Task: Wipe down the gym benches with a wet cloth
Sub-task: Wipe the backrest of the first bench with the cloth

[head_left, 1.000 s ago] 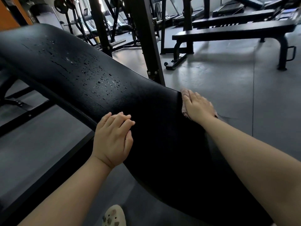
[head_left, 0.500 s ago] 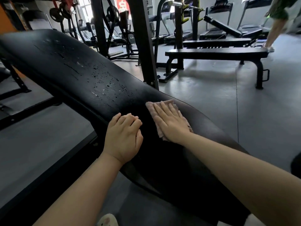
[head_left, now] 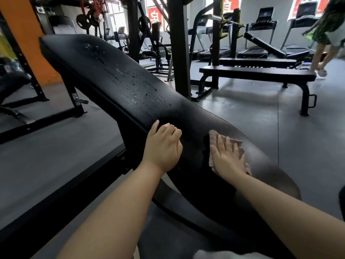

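Two hands on one black bench (head_left: 130,86), which runs from upper left to lower right across the view.

Left hand (head_left: 163,148): rests on the near edge of the pad, fingers bent over the edge, nothing in its grasp.

Right hand (head_left: 226,156): flat, fingers straight and slightly spread, pressing a pink cloth (head_left: 211,157) against the pad. The cloth lies under the palm and shows past the fingertips and along the thumb side. It sits on the lower half of the pad, just right of the left hand, the two hands near but apart.

Droplets (head_left: 143,90): scattered over the middle and upper pad, above both hands, well clear of the cloth.

Flat bench (head_left: 257,73): black, on the grey floor to the right, well apart.

Post (head_left: 178,53): black upright, behind the near bench.

Treadmills (head_left: 261,34): row at the back wall.

Person (head_left: 324,34): upper right edge, legs and green garment only, blurred.

Orange column (head_left: 24,34): upper left.
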{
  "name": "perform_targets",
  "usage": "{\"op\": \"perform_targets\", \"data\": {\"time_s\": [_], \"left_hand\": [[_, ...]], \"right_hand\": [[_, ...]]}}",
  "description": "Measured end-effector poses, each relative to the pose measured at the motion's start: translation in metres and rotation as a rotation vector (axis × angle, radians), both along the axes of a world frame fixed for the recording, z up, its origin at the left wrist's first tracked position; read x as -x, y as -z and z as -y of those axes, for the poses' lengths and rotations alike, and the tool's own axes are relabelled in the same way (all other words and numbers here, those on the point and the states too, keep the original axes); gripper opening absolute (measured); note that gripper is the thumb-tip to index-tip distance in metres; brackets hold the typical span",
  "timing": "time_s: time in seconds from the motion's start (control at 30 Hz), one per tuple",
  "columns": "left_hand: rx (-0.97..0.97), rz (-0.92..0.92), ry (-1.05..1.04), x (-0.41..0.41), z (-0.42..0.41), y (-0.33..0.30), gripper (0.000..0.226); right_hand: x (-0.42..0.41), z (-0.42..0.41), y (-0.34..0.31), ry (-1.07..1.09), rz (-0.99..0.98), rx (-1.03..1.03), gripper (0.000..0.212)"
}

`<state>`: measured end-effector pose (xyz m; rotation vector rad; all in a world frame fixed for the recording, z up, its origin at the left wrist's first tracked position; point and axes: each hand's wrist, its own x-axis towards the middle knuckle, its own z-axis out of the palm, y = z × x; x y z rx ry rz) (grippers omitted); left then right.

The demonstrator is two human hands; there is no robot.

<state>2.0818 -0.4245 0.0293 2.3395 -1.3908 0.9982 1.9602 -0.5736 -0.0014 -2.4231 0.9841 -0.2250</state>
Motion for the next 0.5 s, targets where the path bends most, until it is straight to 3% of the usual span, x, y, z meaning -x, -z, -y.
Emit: {"op": "perform_targets", "data": {"time_s": [0.23, 0.5], "left_hand": [[0.074, 0.053, 0.054, -0.006, 0.001, 0.01, 0.03], [-0.016, -0.008, 0.012, -0.003, 0.0, 0.008, 0.034]], "right_hand": [[-0.057, 0.021, -0.019, -0.123, 0.026, 0.106, 0.056], [-0.122, 0.05, -0.044, -0.267, 0.063, 0.163, 0.055]]}}
